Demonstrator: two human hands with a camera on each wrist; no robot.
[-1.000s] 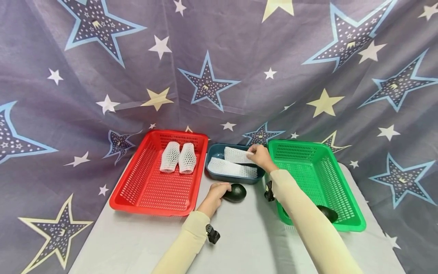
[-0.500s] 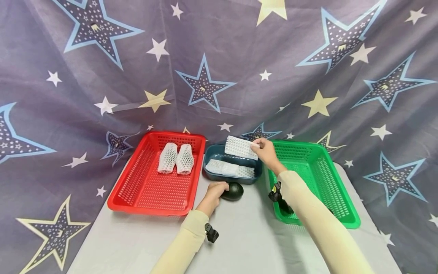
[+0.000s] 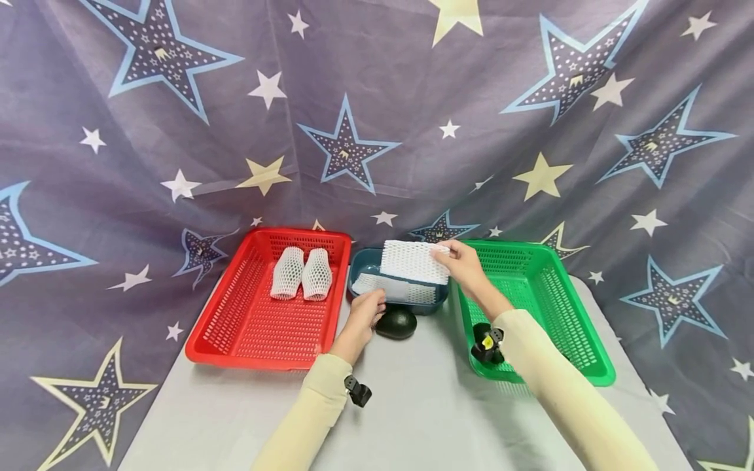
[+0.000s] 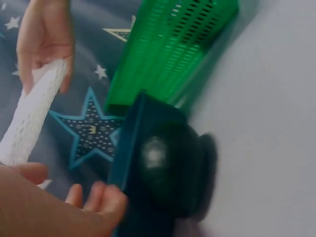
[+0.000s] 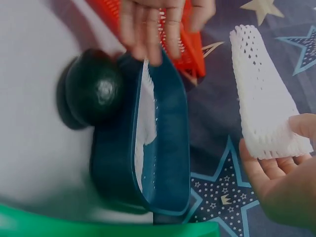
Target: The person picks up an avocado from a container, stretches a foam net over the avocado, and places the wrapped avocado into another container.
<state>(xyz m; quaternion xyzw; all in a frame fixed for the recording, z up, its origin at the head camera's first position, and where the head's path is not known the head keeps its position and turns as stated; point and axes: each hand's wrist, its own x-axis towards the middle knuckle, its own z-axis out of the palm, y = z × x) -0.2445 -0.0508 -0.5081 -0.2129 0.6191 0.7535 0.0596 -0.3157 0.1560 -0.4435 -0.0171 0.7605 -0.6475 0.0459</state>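
Right fingers (image 5: 253,165) pinch foam net (image 5: 264,94); left fingers (image 4: 111,203) apart, blurred; sleeve (image 3: 559,379) part-hides green basket (image 3: 568,307)

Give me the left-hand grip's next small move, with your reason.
The left-hand grip should probably take the free end of the raised white foam-mesh sleeve: the right-hand grip pinches only its other end, the left holds nothing, and the glossy dark-green oval fruit lies bare beside the dark-blue plastic box.

We note the net (image 3: 412,261): white, open-meshed, flattened, held by one end and raised clear of the blue tub (image 5: 173,148). We note the fruit (image 3: 396,324): dark green, glossy, egg-shaped, lying on its side just beside the tub.
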